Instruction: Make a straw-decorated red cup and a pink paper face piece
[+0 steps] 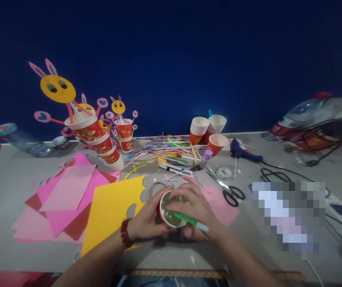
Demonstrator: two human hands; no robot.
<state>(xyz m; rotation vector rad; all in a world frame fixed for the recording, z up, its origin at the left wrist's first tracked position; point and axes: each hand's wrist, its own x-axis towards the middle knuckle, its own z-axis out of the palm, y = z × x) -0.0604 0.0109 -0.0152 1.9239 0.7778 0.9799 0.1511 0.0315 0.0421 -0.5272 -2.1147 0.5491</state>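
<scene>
My left hand [147, 221] wraps round the side of a red paper cup [173, 226], tipped so that its open top or bottom faces me. Over the cup is my right hand [196, 205], its fingers curled at the rim. A slim green pen-like tool with a pale, see-through end [190, 222] lies in the right hand, slanting across the cup's near edge. Its tip is hard to make out. Beneath the left forearm is a yellow sheet [111, 211] with round cut-outs. A tape roll [156, 191] sits just behind the cup.
Stacked-cup figures [91, 131] with yellow rabbit faces stand at left. Pink sheets [66, 191] lie before them. Behind my hands are coloured sticks [165, 147], black-handled scissors [233, 195], spare paper cups [199, 129] and a blue glue gun [244, 153] with a trailing cord.
</scene>
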